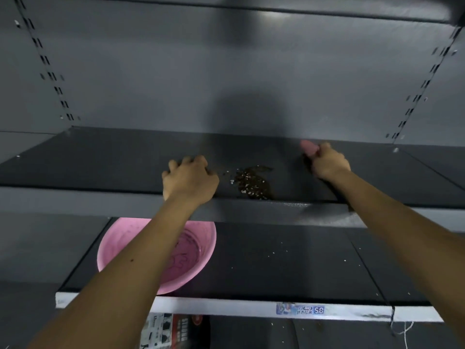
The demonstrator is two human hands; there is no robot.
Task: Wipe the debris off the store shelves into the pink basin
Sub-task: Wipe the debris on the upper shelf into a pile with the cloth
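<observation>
A patch of brown and white debris lies on the dark upper shelf, close to its front edge. My left hand rests on that shelf just left of the debris, fingers curled, holding nothing that I can see. My right hand is farther back and to the right of the debris and grips a pink cloth, which sticks out past my fingers. The pink basin sits on the lower shelf under my left forearm, which hides part of it.
The lower shelf carries a few white specks to the right of the basin. Its white front rail bears a blue price label. Slotted uprights flank the grey back panel. Printed packaging shows below the lower shelf.
</observation>
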